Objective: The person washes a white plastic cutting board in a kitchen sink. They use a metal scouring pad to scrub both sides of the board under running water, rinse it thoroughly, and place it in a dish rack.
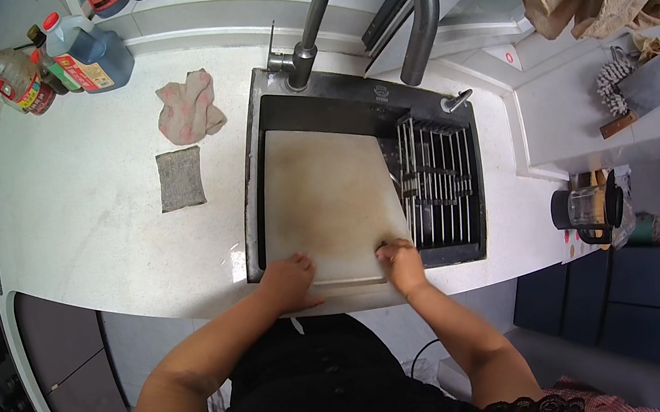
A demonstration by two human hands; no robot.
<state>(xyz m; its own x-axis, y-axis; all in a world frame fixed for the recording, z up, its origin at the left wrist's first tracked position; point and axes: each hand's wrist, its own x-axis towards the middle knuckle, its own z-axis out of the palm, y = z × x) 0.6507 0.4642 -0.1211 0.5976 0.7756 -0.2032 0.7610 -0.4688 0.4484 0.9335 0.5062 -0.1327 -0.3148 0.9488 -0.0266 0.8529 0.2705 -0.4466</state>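
Observation:
A large pale cutting board point(328, 197) with brownish stains lies over the left part of the dark sink point(312, 106), its near edge at the sink's front rim. My left hand point(290, 282) is closed on the board's near left corner, fingertips resting on its top face. At the near right corner, my right hand point(404, 263) has its fingers pinched together against the board. A small dark spot shows at those fingertips; whether it is a held thing or a hole in the board I cannot make out.
A metal drying rack point(436, 183) sits in the sink's right part, under the tall grey faucet point(421, 22). Left of the sink lie a pinkish cloth point(189, 109) and a grey scouring pad point(181, 179). Bottles point(91, 54) stand far left; a glass jug point(590, 206) is at the right.

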